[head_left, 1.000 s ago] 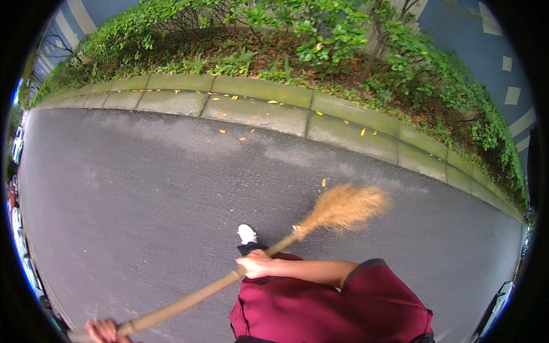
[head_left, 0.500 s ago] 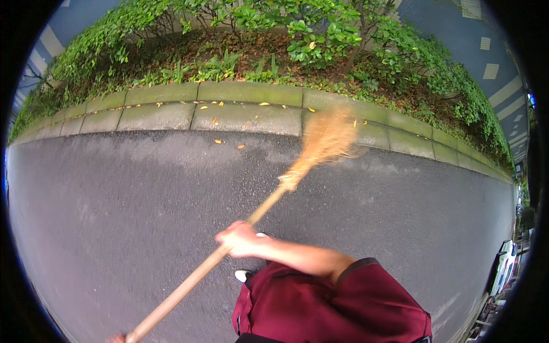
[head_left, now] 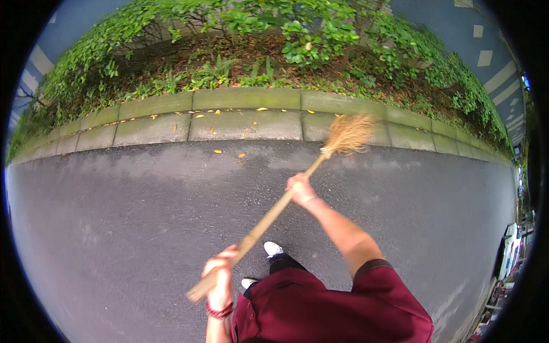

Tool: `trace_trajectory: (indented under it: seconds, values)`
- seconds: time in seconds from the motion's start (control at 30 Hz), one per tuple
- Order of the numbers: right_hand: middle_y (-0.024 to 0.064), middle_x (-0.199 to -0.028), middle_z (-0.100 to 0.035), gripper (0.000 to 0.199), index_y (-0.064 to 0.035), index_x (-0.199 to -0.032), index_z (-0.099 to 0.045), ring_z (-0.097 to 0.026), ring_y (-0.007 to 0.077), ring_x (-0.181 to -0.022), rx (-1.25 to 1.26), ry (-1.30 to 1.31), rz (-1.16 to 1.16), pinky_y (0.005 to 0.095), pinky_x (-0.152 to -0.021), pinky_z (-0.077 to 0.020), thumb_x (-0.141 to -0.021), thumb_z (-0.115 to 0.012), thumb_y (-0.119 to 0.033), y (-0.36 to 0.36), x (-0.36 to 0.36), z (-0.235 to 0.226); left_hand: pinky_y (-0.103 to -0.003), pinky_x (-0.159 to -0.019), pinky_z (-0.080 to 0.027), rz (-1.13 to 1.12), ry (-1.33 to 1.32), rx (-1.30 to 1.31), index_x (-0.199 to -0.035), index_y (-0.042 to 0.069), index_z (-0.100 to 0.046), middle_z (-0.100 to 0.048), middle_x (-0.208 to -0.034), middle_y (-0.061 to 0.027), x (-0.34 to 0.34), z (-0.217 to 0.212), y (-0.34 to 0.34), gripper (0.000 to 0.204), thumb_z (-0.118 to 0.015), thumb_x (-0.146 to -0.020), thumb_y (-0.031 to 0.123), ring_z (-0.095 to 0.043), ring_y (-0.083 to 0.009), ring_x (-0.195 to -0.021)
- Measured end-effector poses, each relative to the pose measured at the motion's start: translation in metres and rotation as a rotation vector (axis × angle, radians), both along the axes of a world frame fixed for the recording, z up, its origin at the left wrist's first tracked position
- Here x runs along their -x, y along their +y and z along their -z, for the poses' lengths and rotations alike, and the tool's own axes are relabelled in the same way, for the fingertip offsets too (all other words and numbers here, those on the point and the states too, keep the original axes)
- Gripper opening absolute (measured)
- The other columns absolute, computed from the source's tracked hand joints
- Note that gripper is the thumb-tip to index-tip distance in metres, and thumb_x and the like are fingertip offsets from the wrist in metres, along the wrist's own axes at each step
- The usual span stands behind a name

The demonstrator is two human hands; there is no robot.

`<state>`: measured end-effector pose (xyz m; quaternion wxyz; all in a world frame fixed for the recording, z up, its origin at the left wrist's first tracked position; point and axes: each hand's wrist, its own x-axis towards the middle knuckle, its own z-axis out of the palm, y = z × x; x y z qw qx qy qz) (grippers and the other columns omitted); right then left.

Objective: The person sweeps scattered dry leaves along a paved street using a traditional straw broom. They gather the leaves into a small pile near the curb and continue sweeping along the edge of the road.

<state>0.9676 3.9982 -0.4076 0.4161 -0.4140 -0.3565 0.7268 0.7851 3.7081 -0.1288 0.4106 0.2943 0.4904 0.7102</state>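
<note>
A straw broom (head_left: 350, 135) with a long wooden handle crosses in front of me, its bristles far right over the stone curb and its handle end near my left side. My left hand (head_left: 221, 275), with a red beaded bracelet at the wrist, is wrapped round the handle near its butt end. Farther up the handle, my right hand (head_left: 299, 187) grips it a short way below the bristles. Several yellow leaves (head_left: 218, 151) lie on the pavement edge and along the curb, left of the bristles. Whether the bristles touch the stone is hard to tell.
A mossy two-step stone curb (head_left: 246, 126) runs across the far side, with a bed of green shrubs (head_left: 320, 40) behind it. Dark asphalt (head_left: 143, 223) spreads below. A white car (head_left: 510, 250) stands at the far right. My white shoes (head_left: 273, 248) are below the handle.
The broom has moved right and away from me. My right hand has gone farther forward with it, and my left hand has come from the lower edge into full view.
</note>
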Motion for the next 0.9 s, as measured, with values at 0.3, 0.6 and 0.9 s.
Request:
trace_trajectory:
  seconds: [0.3, 0.6, 0.9]
  values:
    - [0.0042, -0.086, -0.052, 0.009, -0.0126, -0.081, -0.056, -0.046, 0.0239, -0.094, -1.108, -0.587, -1.095, 0.0341, -0.075, -0.046, -0.073, -0.055, -0.009, -0.321, 0.369, -0.182, -0.048, -0.098, -0.034, -1.048, -0.038, -0.422, -0.088, 0.003, -0.061, -0.059, -0.094, -0.0117, 0.143, -0.071, -0.396, 0.018, -0.053, -0.087, 0.02, -0.053, -0.03, -0.093]
    - [0.0045, -0.088, -0.051, 0.025, -0.0089, -0.087, -0.053, -0.05, 0.0219, -0.093, -1.218, -0.257, -1.208, 0.0349, -0.072, -0.0486, -0.065, -0.065, -0.009, -0.504, 0.525, -0.241, -0.041, -0.08, -0.043, -1.697, 0.38, -0.056, -0.09, -0.001, -0.057, -0.055, -0.085, -0.0105, 0.363, -0.118, -0.548, 0.013, -0.055, -0.085, 0.011, -0.051, -0.0212, -0.083]
    - [0.0136, -0.073, -0.054, 0.023, -0.0077, -0.068, -0.05, -0.052, 0.0332, -0.082, -1.027, -1.126, -0.78, 0.043, -0.071, -0.0441, -0.076, -0.063, -0.025, -0.34, 0.528, -0.015, -0.032, -0.053, -0.042, -0.625, -0.168, -0.204, -0.059, 0.012, -0.034, -0.036, -0.047, 0.0001, 0.581, -0.013, -0.358, 0.033, -0.049, -0.089, 0.016, -0.035, -0.0124, -0.041]
